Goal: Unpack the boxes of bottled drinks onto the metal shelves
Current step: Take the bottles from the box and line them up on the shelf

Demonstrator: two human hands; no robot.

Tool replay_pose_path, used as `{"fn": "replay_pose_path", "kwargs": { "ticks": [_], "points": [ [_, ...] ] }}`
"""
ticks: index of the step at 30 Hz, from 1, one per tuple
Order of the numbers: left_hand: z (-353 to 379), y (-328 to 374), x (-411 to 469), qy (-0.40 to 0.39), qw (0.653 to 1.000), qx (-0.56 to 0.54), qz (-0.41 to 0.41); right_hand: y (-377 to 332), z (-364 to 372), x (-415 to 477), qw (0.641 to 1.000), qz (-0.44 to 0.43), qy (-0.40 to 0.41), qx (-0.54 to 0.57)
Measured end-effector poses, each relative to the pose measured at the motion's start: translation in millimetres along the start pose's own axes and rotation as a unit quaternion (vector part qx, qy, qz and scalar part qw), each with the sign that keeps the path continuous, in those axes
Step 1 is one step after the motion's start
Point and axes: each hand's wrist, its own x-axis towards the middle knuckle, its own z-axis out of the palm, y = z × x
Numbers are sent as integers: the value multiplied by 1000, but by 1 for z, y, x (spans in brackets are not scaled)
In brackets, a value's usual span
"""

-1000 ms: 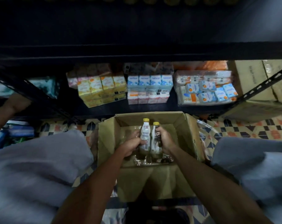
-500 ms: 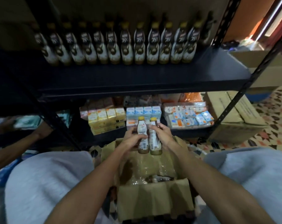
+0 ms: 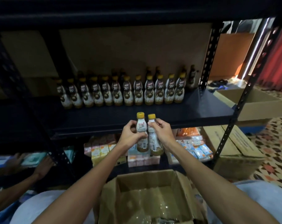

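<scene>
Two yellow-capped plastic drink bottles point(image 3: 141, 126) are in the air, side by side and touching, just in front of the front edge of the dark metal shelf point(image 3: 177, 113), roughly midway along it. The left hand point(image 3: 130, 135) has its grip curled round the left bottle. The right hand point(image 3: 162, 130) wraps the right bottle, fingers up near the neck. Neither grip is released.

They're held as a pair, probably so both go down in one move and line up with the row of matching bottles point(image 3: 121, 94) standing toward the shelf's back edge. That row sits back from the front edge, so the strip ahead of it reads as the drop zone.

The long axis of both bottles is near vertical, caps up and bases down. The right one leans slightly. The left label faces the camera, and the right bottle shows its printed back panel.

The open brown cardboard box point(image 3: 145, 181) sits below, between the knees. Only crumpled clear plastic wrap point(image 3: 153, 210) is visible inside, and I can't tell if any bottles remain under it. The held bottles are not yet on the shelf.
</scene>
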Motion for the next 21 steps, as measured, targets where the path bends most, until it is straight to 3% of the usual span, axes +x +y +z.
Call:
{"fn": "replay_pose_path", "kwargs": {
  "ticks": [10,21],
  "points": [
    [-17,68,40,44,994,-30,93,-76,6,50,994,-102,6,36],
    [-9,63,86,74,994,-43,61,-63,8,98,997,-77,-2,32]
  ]
}}
